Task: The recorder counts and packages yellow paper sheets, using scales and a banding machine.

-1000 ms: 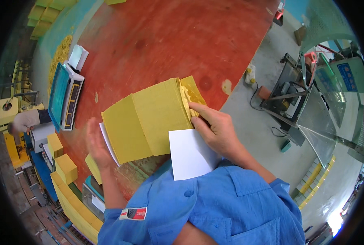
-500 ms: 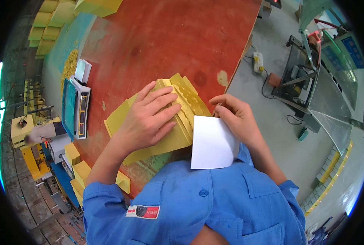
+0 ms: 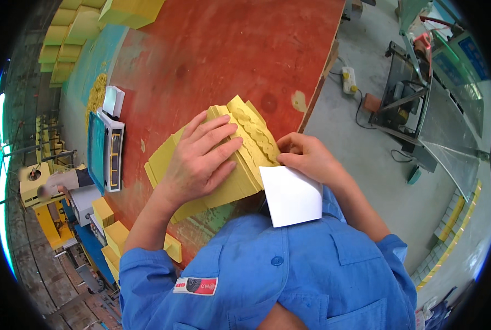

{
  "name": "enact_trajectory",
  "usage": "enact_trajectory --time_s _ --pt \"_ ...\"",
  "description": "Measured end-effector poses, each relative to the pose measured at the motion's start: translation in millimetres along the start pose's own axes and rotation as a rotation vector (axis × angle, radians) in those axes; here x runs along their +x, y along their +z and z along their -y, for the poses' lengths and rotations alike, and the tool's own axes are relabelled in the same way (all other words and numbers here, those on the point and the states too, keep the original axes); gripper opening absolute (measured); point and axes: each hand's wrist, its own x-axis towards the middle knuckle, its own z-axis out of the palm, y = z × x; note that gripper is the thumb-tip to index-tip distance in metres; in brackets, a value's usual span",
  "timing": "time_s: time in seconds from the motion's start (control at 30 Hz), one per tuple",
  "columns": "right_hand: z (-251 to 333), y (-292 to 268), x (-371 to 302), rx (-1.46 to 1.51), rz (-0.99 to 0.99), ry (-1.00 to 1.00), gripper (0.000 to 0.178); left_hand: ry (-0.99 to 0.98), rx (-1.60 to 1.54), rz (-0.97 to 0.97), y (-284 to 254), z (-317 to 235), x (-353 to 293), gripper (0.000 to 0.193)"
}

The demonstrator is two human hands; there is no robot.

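A thick, fanned stack of yellow paper lies at the near edge of the red table, its right side showing wavy, rippled edges. My left hand rests over the top of it, fingers spread and lying flat. At the stack's right edge is my right hand, its thumb and index finger pinched together close to the rippled edges. A white sheet of paper hangs from this hand in front of my blue jacket. The hand's lower fingers are hidden behind the sheet.
On the red table, to the left, stands a scale with a small white stack beside it. Yellow blocks are piled far left. A power strip and a metal-framed machine stand right. Another person is far left.
My right hand has moved slightly left, its fingertips now at the stack's rippled edge. The white sheet has tilted and dropped slightly. My left hand stays on the stack.
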Motion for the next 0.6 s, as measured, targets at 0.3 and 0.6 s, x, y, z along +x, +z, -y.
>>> enact_trajectory --time_s 0.3,0.6 --pt "10 -9 -12 0.453 0.254 0.151 0.053 0.028 0.049 0.010 -5 2 10 0.029" --pt "27 1 -30 -0.002 0.285 -0.233 0.056 0.029 0.110 0.060 -7 -11 26 0.052"
